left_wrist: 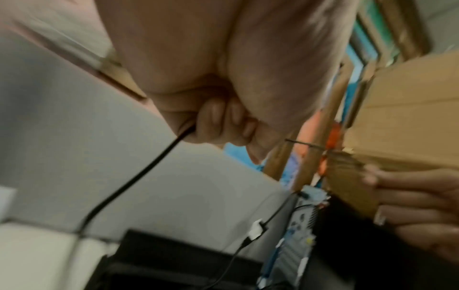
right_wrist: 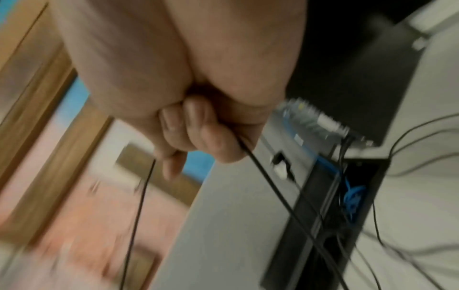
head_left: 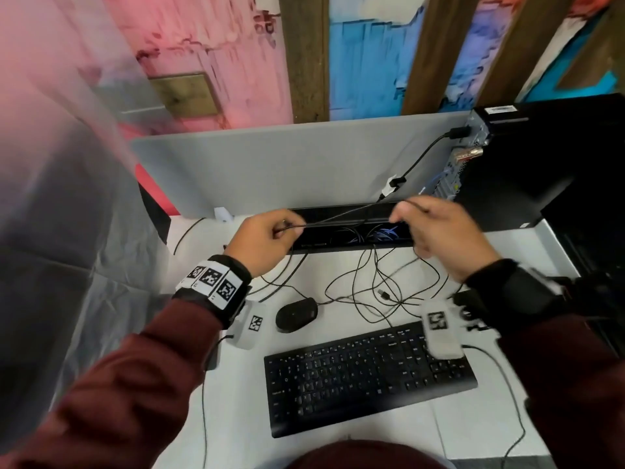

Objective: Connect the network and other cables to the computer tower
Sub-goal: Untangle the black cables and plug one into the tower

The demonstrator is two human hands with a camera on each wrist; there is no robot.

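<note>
A thin black cable (head_left: 341,216) runs taut between both hands above the desk's cable tray. My left hand (head_left: 270,236) grips one stretch of it, fingers curled round it (left_wrist: 183,133). My right hand (head_left: 429,226) grips the other stretch, and the cable (right_wrist: 258,162) drops from its fist. The black computer tower (head_left: 541,164) stands at the right rear, its back panel (head_left: 456,170) facing left with one black plug (head_left: 458,133) in it and blue cable near its ports. A loose USB plug (head_left: 384,293) lies on the desk among tangled wires.
A black keyboard (head_left: 368,374) and black mouse (head_left: 296,314) lie on the white desk (head_left: 500,431) near me. An open black cable tray (head_left: 351,231) with blue network cable (head_left: 385,235) runs along the grey divider panel (head_left: 287,164). White sheeting hangs at the left.
</note>
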